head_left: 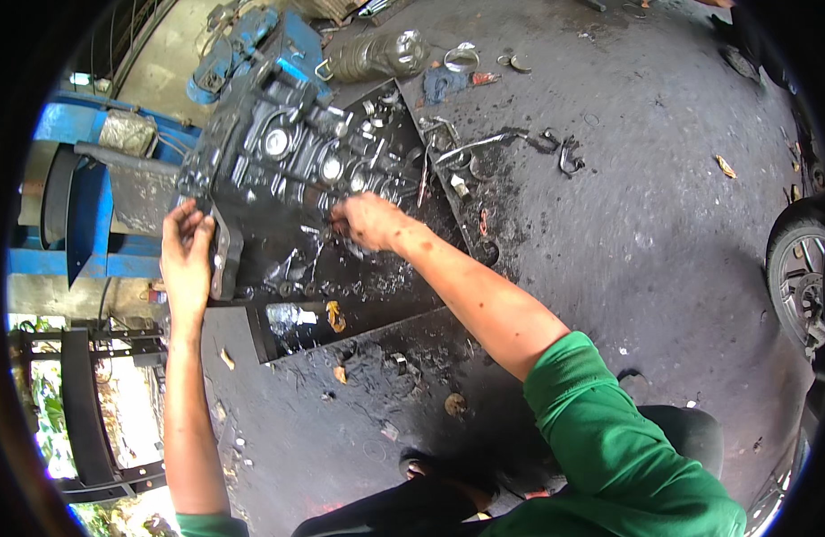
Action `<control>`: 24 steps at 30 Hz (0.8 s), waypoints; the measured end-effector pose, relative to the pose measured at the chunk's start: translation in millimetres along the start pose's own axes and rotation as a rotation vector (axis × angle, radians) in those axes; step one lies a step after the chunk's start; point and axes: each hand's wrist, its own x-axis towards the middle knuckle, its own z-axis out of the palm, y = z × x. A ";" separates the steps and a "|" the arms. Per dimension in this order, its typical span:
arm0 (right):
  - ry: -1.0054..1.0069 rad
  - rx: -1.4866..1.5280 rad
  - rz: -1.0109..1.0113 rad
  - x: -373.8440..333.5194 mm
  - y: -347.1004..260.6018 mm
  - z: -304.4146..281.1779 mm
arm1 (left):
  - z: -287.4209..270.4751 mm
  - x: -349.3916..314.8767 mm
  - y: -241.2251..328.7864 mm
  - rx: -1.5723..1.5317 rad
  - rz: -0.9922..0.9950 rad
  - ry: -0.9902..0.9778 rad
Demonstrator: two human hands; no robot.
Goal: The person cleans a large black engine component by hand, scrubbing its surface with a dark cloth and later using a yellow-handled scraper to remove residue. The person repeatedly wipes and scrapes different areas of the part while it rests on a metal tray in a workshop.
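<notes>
A dark, greasy engine block [291, 148] stands tilted over a black metal tray [390, 315], its bearing seats and round bright bores facing me. My left hand [187, 255] grips the flange at the block's left edge, thumb on the near side and fingers over the rim. My right hand [369, 222] is at the block's lower right edge with its fingers curled in. The fingertips are dark with grease, and what they hold, if anything, is hidden. Small loose metal parts [296, 267] lie in oil on the tray just below that hand.
Blue machine framework [94, 255] stands at the left. A plastic bottle [381, 58] of dark liquid lies beyond the tray, with a clear bottle [290, 315] in its near corner. Rods and metal pieces [479, 143] lie on the oily floor; a wheel [802, 282] is at far right.
</notes>
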 end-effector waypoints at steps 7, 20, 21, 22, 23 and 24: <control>-0.168 0.041 -0.174 -11.0 18.5 -37.3 | -0.3 2.9 3.0 -0.031 -0.021 -0.014; -0.135 0.037 -0.082 22.1 17.4 6.2 | -0.5 2.6 2.7 -0.014 -0.027 -0.036; -0.213 -0.014 -0.118 18.1 17.6 -2.7 | -0.5 3.3 2.0 -0.039 -0.019 -0.044; -0.153 -0.043 -0.123 8.8 14.0 -4.2 | -0.7 4.0 1.1 -0.048 -0.018 -0.052; -0.195 -0.017 -0.101 4.4 14.6 -9.4 | -0.2 3.3 -0.2 -0.066 -0.013 -0.062; -0.221 0.015 -0.093 1.7 16.9 -14.1 | 0.4 2.6 -1.2 -0.071 -0.013 -0.066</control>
